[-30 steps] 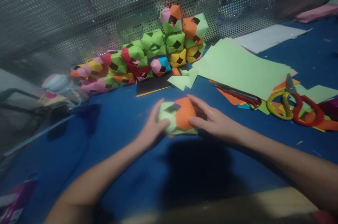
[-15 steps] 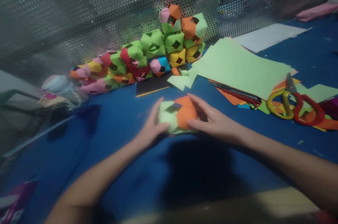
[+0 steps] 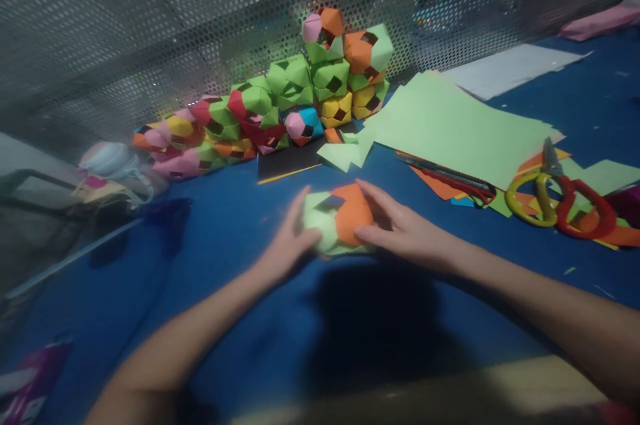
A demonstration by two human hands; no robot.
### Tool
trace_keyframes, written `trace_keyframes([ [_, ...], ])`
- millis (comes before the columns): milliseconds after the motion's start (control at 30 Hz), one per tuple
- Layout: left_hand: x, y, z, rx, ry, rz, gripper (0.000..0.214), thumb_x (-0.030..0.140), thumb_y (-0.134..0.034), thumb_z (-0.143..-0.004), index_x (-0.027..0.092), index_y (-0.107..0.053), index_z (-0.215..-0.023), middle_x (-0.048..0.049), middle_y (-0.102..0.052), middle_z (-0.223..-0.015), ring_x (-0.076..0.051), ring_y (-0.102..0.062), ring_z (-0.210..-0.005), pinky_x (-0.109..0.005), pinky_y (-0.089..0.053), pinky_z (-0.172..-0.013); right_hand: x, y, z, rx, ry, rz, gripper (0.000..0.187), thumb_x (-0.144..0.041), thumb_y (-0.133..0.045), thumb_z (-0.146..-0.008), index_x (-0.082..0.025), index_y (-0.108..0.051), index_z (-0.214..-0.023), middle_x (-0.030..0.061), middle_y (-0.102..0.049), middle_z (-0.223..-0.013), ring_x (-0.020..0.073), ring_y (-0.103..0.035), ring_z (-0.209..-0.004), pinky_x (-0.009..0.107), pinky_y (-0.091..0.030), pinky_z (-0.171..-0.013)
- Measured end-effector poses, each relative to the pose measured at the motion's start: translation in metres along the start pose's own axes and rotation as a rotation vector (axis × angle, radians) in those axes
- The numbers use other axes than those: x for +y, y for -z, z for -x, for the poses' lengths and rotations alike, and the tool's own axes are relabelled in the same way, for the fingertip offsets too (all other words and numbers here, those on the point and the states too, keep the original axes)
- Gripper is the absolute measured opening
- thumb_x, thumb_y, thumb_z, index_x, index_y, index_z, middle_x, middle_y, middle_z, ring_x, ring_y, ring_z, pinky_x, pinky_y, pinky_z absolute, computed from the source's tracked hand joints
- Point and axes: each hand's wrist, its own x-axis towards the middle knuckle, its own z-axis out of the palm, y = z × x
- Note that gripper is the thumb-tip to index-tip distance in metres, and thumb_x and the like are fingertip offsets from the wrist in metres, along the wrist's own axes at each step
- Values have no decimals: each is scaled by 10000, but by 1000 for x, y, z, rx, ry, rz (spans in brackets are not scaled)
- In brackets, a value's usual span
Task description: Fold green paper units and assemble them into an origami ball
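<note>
Between my two hands is a folded paper ball [image 3: 354,215], pale green on its left side and orange on its right, with dark gaps between the folds. My left hand [image 3: 295,235] grips the green side, its thumb pressed on the front. From the right, my right hand [image 3: 395,225] is closed on the orange side with the thumb low in front. The far fingertips are partly hidden behind the ball. Beyond it, several similar paper balls [image 3: 290,81] in green, pink, orange, yellow and red are stacked against a perforated metal panel.
On the blue tabletop [image 3: 225,238], pale green sheets [image 3: 450,121] lie to the right, with a red cutter [image 3: 450,175] and yellow-and-red scissors [image 3: 560,201] at their near edge. A white face mask [image 3: 110,161] is at the left. Paper scraps [image 3: 345,155] lie near the stack.
Almost nothing differs. The paper ball and the fingers of my left hand have shifted very slightly to the right; my right hand keeps its hold.
</note>
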Motion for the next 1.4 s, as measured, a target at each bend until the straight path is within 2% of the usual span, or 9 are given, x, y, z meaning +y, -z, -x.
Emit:
trace_keyframes([
  [133, 0, -1, 1, 18, -15, 11, 853, 487, -694, -683, 363, -274, -1415, -104, -354, -1452, -326, -491, -1182, -403, -514, -843, -6, -1, 0, 17, -32, -8, 871, -565, -575, -774, -215, -188, -1470, 108, -277, -1506, 333, -248, -1371, 516, -336, -1063],
  [200, 1, -1, 1, 9, -8, 26, 843, 493, -686, -690, 355, -278, -1415, -110, -346, -1458, -331, -490, -1185, -411, -512, -843, -7, -1, 1, 22, -38, -24, 873, -565, -572, -775, -214, -180, -1471, 114, -282, -1503, 320, -217, -1382, 506, -338, -1063],
  [400, 3, -5, 0, 37, 59, 90, 770, 401, -686, -713, 350, -317, -1387, -91, -350, -1458, -305, -530, -1137, -406, -515, -836, -3, -2, 0, 27, -57, -24, 816, -563, -564, -788, -255, -219, -1460, 95, -284, -1504, 304, -294, -1358, 503, -301, -1088],
  [633, 8, -12, 3, 51, 82, 172, 741, 313, -690, -707, 327, -341, -1361, -94, -418, -1405, -292, -569, -1069, -371, -537, -750, 0, -1, -1, 40, -24, 14, 764, -581, -505, -818, -265, -234, -1459, 81, -349, -1475, 315, -254, -1370, 531, -225, -1109],
  [933, 9, -13, 4, 81, 81, 185, 756, 272, -696, -671, 308, -361, -1348, -89, -450, -1369, -264, -582, -1032, -353, -523, -763, 5, 0, -1, 30, -20, 65, 697, -569, -407, -865, -278, -211, -1468, 27, -283, -1506, 296, -205, -1389, 518, -187, -1127],
  [1167, 9, -13, 5, 65, 70, 167, 731, 281, -646, -707, 302, -327, -1364, -92, -460, -1358, -243, -604, -975, -370, -527, -769, 8, 0, -1, 24, -25, 42, 662, -558, -374, -879, -293, -215, -1464, 9, -265, -1512, 281, -192, -1394, 517, -139, -1137],
  [1267, 8, -12, 5, 69, 56, 158, 717, 278, -649, -706, 306, -344, -1353, -93, -437, -1376, -249, -591, -1001, -380, -530, -783, 10, 0, -1, 23, -3, 29, 636, -548, -367, -888, -323, -212, -1461, -8, -261, -1513, 282, -195, -1392, 522, -145, -1135],
  [1400, 6, -12, 5, 68, 61, 177, 716, 297, -657, -712, 308, -345, -1356, -96, -451, -1362, -271, -578, -1038, -397, -526, -804, 8, 0, -2, 42, -22, 67, 652, -548, -385, -879, -303, -226, -1462, 4, -289, -1502, 296, -219, -1385, 520, -178, -1131],
])
